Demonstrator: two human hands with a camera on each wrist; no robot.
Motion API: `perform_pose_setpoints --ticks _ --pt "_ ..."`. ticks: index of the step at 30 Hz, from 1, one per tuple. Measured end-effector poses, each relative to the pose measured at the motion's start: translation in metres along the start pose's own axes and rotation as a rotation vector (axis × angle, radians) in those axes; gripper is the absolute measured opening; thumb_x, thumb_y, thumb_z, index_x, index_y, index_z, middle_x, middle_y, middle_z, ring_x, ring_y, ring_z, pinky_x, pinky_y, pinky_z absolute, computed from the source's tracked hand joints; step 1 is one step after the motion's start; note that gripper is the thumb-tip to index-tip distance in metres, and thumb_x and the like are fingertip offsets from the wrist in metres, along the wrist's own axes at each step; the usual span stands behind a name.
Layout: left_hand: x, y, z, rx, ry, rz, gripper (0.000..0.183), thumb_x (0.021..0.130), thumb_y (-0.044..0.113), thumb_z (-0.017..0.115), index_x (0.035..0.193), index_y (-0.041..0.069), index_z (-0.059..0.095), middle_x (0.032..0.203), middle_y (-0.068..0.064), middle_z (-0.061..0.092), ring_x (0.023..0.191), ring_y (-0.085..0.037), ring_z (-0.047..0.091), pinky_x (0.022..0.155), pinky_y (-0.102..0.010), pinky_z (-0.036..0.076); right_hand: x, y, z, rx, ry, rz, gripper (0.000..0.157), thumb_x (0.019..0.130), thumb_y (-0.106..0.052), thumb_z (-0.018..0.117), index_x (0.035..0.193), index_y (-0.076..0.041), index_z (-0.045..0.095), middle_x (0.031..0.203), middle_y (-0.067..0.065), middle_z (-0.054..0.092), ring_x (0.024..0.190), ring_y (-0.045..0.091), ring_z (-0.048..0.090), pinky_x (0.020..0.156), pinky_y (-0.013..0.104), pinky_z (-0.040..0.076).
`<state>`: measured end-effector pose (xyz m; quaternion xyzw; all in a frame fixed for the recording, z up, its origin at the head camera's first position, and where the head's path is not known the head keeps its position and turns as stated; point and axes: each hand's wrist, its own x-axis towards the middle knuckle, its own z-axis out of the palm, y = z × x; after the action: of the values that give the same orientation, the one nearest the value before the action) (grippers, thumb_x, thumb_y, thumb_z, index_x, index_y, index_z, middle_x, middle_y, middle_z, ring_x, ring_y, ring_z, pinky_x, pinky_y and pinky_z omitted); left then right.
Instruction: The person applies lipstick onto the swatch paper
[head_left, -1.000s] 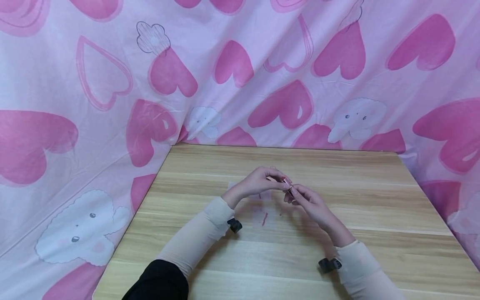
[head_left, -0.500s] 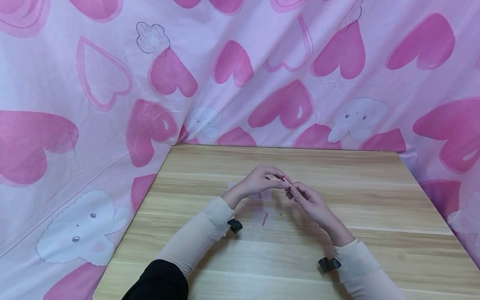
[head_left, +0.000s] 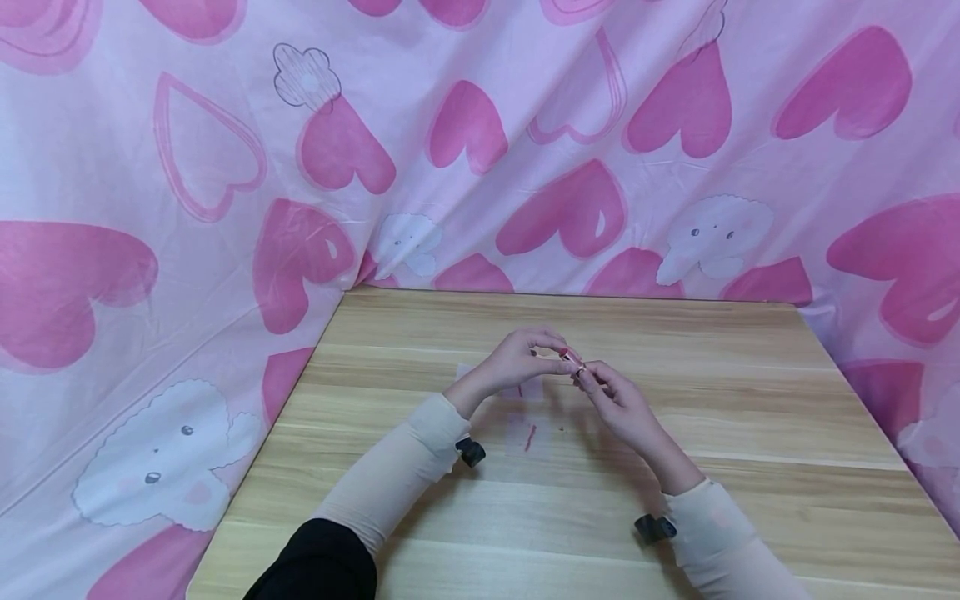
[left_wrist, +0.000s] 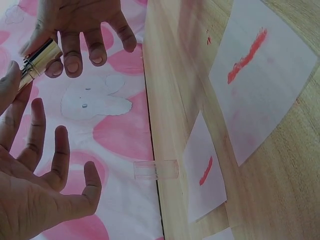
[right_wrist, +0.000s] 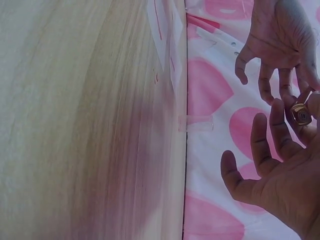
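Note:
A lipstick [head_left: 572,360] with a red tip and a shiny gold tube [left_wrist: 44,56] is held above the table between both hands. My left hand [head_left: 517,358] pinches it between thumb and index finger, nearer the red tip. The right hand [head_left: 621,406] grips the lower end with thumb and fingertips. Facing the right wrist camera is the square gold base [right_wrist: 301,114]. The other fingers of both hands are spread loosely. Below them lie a nearer paper slip [left_wrist: 245,95] and a farther paper slip [left_wrist: 197,192], each with a red streak.
A small clear, open-looking cylinder [left_wrist: 156,170] stands near the table's far edge. Red crumbs [left_wrist: 209,38] lie on the wood-grain table [head_left: 720,417] beside the slips. A pink heart-patterned curtain [head_left: 555,208] hangs behind and along the sides.
Both hands have risen slightly in the head view, and the right hand has shifted a little left with the lipstick's lower end. The slips have stayed put.

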<state>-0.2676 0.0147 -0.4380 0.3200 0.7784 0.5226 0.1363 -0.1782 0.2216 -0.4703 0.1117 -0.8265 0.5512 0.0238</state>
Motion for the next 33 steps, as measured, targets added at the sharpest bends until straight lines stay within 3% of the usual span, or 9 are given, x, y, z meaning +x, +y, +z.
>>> perform_pose_setpoints --ticks 12,21,26,29,33 --pt "-0.001 -0.005 0.001 -0.003 0.043 0.015 0.021 0.085 0.041 0.080 0.102 0.027 0.081 0.111 0.014 0.066 0.110 -0.007 0.058 0.094 -0.040 0.046 0.001 0.003 0.008 -0.200 0.145 -0.177 0.014 0.105 -0.020 0.056 0.107 -0.012 0.067 0.102 -0.002 0.067 0.097 0.015 0.063 0.085 0.046 0.053" --pt "0.000 -0.007 0.004 -0.042 0.063 -0.008 0.018 0.085 0.046 0.080 0.096 0.032 0.081 0.111 0.012 0.067 0.112 -0.009 0.057 0.095 -0.039 0.047 0.002 0.005 0.013 -0.303 0.232 -0.269 0.010 0.103 -0.018 0.060 0.102 -0.009 0.065 0.096 0.000 0.062 0.092 0.014 0.058 0.081 0.033 0.048" --pt "0.000 -0.006 0.006 -0.051 0.084 -0.031 0.017 0.084 0.047 0.080 0.094 0.033 0.081 0.113 0.013 0.067 0.115 -0.009 0.055 0.102 -0.048 0.044 0.002 0.005 0.014 -0.332 0.253 -0.277 0.001 0.100 -0.013 0.063 0.101 -0.012 0.063 0.096 0.000 0.061 0.093 0.014 0.056 0.080 0.039 0.049" --pt "0.000 -0.005 0.007 -0.063 0.105 -0.043 0.018 0.083 0.047 0.081 0.093 0.033 0.081 0.112 0.013 0.067 0.117 -0.009 0.054 0.106 -0.053 0.041 0.003 0.004 0.015 -0.339 0.259 -0.282 0.006 0.097 -0.008 0.067 0.101 -0.011 0.063 0.096 0.001 0.061 0.094 0.015 0.056 0.082 0.045 0.049" --pt "0.000 -0.003 0.008 -0.058 0.126 -0.056 0.021 0.082 0.048 0.082 0.094 0.031 0.081 0.111 0.013 0.067 0.116 -0.009 0.054 0.105 -0.052 0.042 0.003 0.005 0.015 -0.358 0.273 -0.304 0.006 0.097 -0.010 0.068 0.100 -0.009 0.063 0.096 0.002 0.061 0.094 0.017 0.057 0.083 0.045 0.048"
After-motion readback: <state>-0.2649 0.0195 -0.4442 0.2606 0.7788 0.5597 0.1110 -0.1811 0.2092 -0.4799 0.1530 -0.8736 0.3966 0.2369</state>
